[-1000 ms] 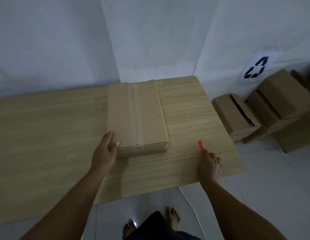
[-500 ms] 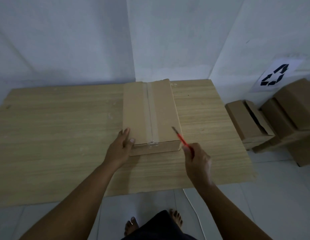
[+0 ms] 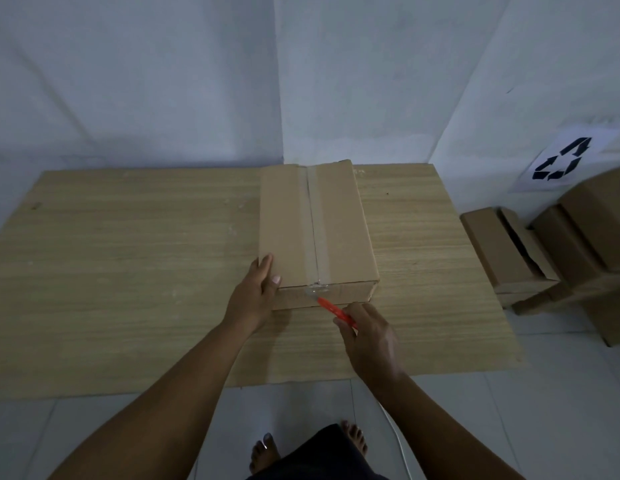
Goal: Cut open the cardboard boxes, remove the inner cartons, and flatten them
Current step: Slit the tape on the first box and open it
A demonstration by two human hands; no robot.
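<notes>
Wood-grain worktop carries a taped cardboard box right of centre. At the box's near left corner the left hand rests, fingers straight along its side, thumb on top. Just right, the right hand grips an orange box cutter, its tip at the tape on the box's near face. Farther right, more cardboard boxes stand on the floor beneath a recycling sign.

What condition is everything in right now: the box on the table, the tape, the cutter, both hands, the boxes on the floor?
Cardboard box: closed, flat on table.
Tape: uncut along the top seam.
Orange cutter: tip at the tape's near end.
Left hand: steadying the box's corner.
Right hand: gripping cutter.
Floor box: flap open.
</notes>
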